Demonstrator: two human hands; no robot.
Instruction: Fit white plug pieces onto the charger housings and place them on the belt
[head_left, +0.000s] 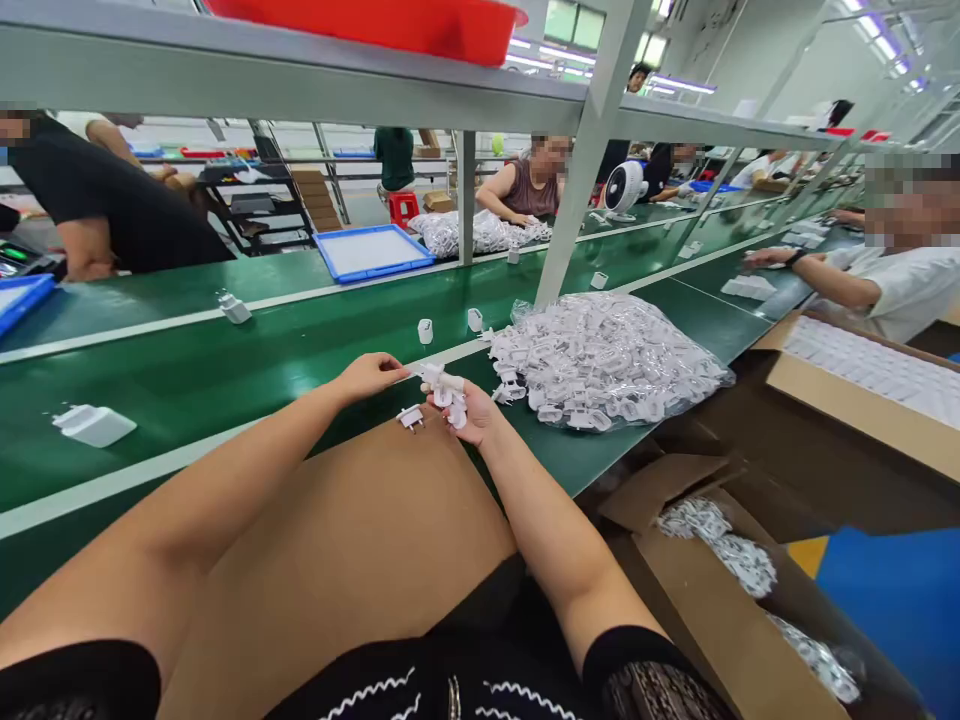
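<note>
At the tabletop (559,455), our right hand (474,415) curls round several white plug pieces (454,395); whether our left hand (367,378) pinches one, we cannot tell. Separating them seems in hand, next probably needing a light pinch.

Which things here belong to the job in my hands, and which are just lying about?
Likely the job:
- white plug pieces in your right hand
- bagged white pieces

Seemingly just about:
- red container overhead
- fan
- red stool

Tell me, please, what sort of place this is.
Likely a factory assembly line: white chargers lie along a long green bench, a bag of white parts sits on it, and people line both sides.
</note>
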